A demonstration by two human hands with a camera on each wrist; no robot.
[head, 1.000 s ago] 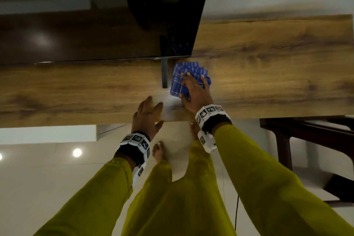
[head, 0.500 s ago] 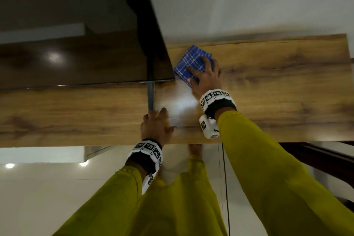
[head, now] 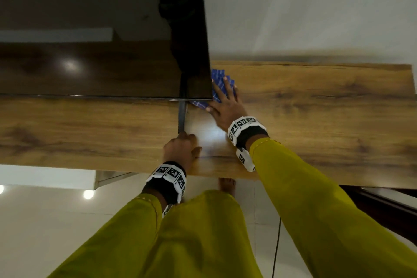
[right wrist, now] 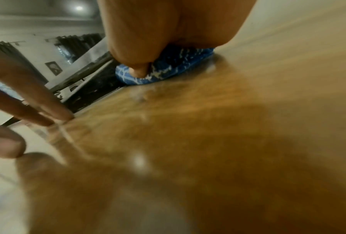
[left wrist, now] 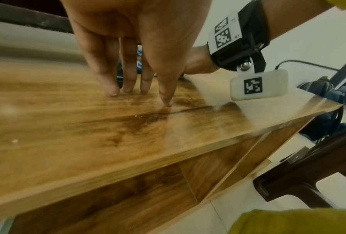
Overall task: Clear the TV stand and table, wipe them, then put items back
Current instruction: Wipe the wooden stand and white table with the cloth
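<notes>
One blue cloth [head: 218, 88] under flat right hand [head: 226, 108]; left hand [head: 180, 150] fingertips propped on TV stand [head: 316, 108]

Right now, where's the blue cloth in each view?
Head: blue cloth centre, under right hand, beside TV corner.
Left wrist: blue slivers between the fingers, upper centre.
Right wrist: upper centre, under the palm.
Shared landmark: wooden stand top.

head view looks down; wrist views skim close, sharing the tv stand [head: 316, 101].
</notes>
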